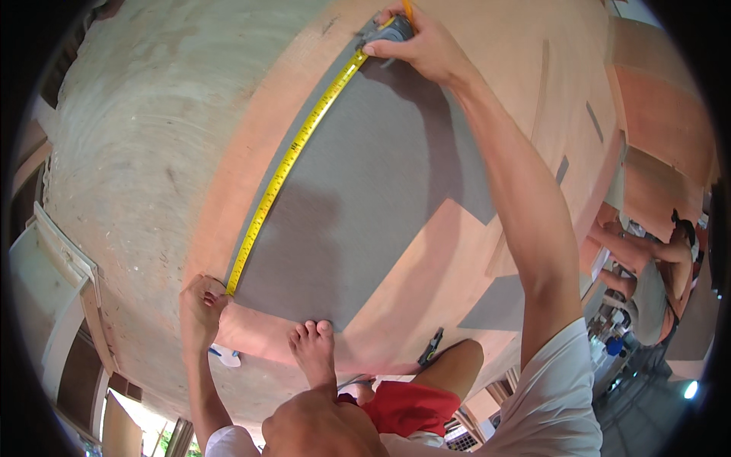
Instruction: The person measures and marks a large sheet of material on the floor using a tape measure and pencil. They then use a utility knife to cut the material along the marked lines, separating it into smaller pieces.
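Observation:
A yellow tape measure blade (293, 156) runs out along the left edge of a dark grey sheet (358, 198), which lies on a pale plywood panel. At the near corner of the sheet, my left hand (201, 301) pinches the blade's end. My right hand (422, 46) is closed round the grey tape measure case (394, 30) at the sheet's far end. A thin orange stick, perhaps a pencil, (409, 11) pokes up by its fingers. My bare foot (314, 346) rests at the sheet's near edge.
A dark utility knife (431, 346) lies near my knee. Smaller grey pieces (495, 305) lie on the plywood (411, 305) to the right. A worn pale surface (152, 167) spreads out at left. Another person (659, 266) sits at the far right, beside stacked wooden panels (662, 114).

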`<state>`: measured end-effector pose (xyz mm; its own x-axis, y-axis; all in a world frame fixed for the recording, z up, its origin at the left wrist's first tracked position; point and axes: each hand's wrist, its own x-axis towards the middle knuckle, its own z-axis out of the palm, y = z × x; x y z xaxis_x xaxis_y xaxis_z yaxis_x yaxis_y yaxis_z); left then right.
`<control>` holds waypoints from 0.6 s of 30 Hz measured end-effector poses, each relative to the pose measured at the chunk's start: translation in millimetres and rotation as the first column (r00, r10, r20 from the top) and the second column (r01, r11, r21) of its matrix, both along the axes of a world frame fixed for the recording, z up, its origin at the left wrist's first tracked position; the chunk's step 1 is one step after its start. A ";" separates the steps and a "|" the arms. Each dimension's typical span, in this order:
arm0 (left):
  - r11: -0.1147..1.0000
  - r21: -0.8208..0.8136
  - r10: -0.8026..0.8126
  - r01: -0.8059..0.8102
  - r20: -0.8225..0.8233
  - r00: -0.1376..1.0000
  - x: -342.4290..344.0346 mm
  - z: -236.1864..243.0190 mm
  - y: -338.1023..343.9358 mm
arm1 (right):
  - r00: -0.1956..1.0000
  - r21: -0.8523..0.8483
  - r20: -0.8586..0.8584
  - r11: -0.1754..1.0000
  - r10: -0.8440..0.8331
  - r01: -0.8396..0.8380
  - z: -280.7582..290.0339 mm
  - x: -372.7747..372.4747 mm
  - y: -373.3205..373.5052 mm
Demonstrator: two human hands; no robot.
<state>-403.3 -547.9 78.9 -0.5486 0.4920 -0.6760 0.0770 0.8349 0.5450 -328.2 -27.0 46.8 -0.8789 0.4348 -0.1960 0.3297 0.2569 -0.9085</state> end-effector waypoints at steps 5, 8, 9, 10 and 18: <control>0.999 0.035 -0.022 0.022 -0.003 1.000 2.0 -6.1 -6.1 | 0.997 0.287 0.035 0.955 0.070 -0.077 8.2 -12.4 6.9; 1.000 0.011 -0.028 0.028 -0.002 1.000 2.2 -2.1 -3.2 | 0.992 0.282 0.108 0.954 0.070 -0.098 10.8 -14.7 7.7; 1.000 -0.002 -0.021 0.021 -0.010 1.000 1.6 1.0 -4.5 | 0.995 0.270 0.045 0.958 0.085 -0.094 7.2 -15.1 5.4; 0.999 0.026 -0.033 0.033 0.005 0.999 2.5 -2.2 -5.1 | 0.994 0.256 -0.020 0.962 0.103 -0.095 5.1 -16.6 4.1; 0.999 0.016 -0.035 0.036 -0.045 0.998 -6.1 1.9 -19.8 | 0.995 0.022 0.102 1.000 -0.007 0.005 -24.5 5.4 12.0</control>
